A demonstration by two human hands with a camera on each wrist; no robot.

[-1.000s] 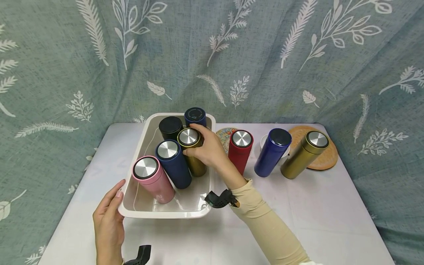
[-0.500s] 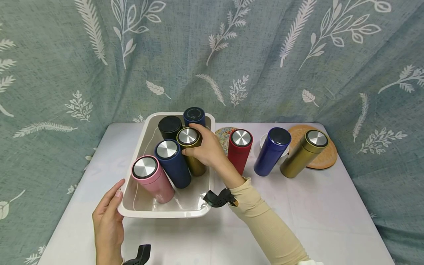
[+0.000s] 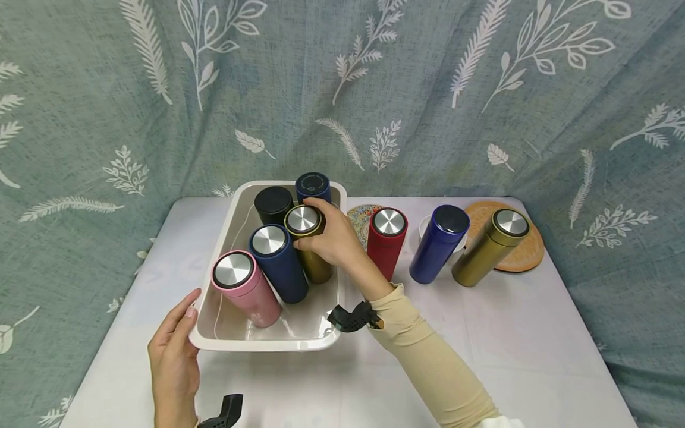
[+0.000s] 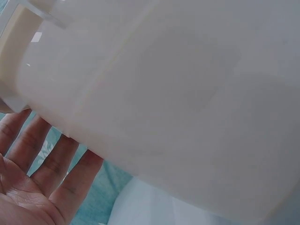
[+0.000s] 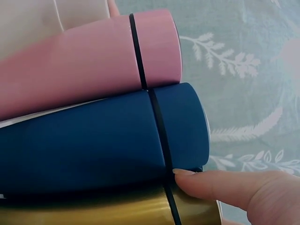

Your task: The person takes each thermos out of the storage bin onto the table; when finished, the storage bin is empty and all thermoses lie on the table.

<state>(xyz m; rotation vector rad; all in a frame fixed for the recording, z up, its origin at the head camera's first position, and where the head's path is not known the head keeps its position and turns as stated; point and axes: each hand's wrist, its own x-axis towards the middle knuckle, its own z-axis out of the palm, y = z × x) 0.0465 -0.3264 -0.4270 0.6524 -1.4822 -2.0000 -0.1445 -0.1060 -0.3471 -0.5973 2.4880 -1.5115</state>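
A white plastic tub [image 3: 267,345] holds several thermos bottles. My right hand [image 3: 334,235] grips the lid end of a gold thermos [image 3: 317,270], thumb on the near side and fingers on the far side. In the right wrist view the thumb [image 5: 211,187] lies at the seam between gold and navy. Beside it stand a navy thermos [image 3: 286,273] and a pink thermos [image 3: 257,300], both with silver lid tops. Behind are a black thermos [image 3: 273,205] and another dark blue one [image 3: 313,185]. My left hand [image 3: 173,356] touches the tub's front left corner, its fingers [image 4: 54,164] straight against the outer wall.
Right of the tub stand a red thermos [image 3: 386,249], a shiny blue thermos [image 3: 436,249] and a second gold thermos [image 3: 484,255]. Behind them lie a patterned round mat [image 3: 361,223], a white bowl [image 3: 424,226] and an orange round board [image 3: 527,252]. A leaf-print curtain [image 3: 299,89] hangs behind the table.
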